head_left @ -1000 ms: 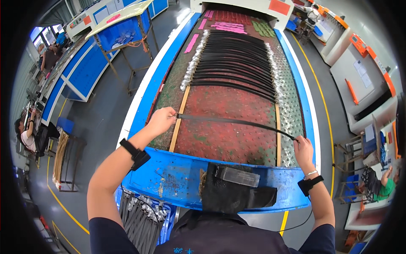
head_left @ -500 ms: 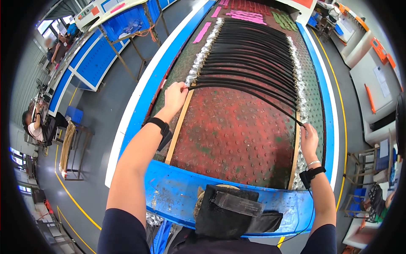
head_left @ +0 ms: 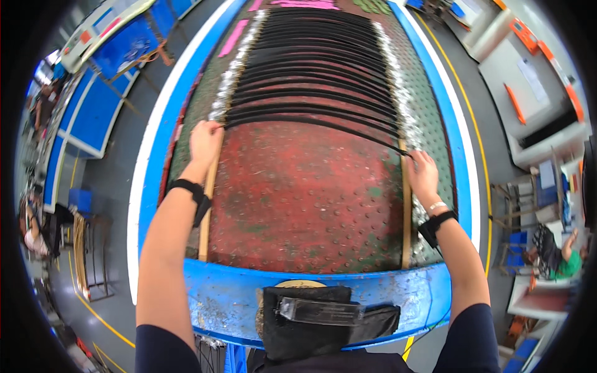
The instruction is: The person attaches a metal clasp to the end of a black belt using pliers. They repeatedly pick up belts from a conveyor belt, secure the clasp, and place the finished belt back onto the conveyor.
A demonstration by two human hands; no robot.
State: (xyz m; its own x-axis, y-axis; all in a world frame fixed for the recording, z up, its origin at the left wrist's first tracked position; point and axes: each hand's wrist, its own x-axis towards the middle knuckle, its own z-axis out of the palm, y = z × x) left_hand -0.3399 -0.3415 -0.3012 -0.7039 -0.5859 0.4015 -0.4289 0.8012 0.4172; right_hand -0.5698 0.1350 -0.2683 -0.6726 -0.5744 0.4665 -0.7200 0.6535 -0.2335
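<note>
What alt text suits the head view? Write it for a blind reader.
A person's left hand and right hand each hold one end of a long black strip, laying it across a red studded conveyor bed beside many parallel strips.

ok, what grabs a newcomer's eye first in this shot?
The red bed down the middle, with a row of black strips laid across its far half. Both hands, left and right, hold the ends of the nearest strip over it. A blue rail runs along the near edge.
</note>
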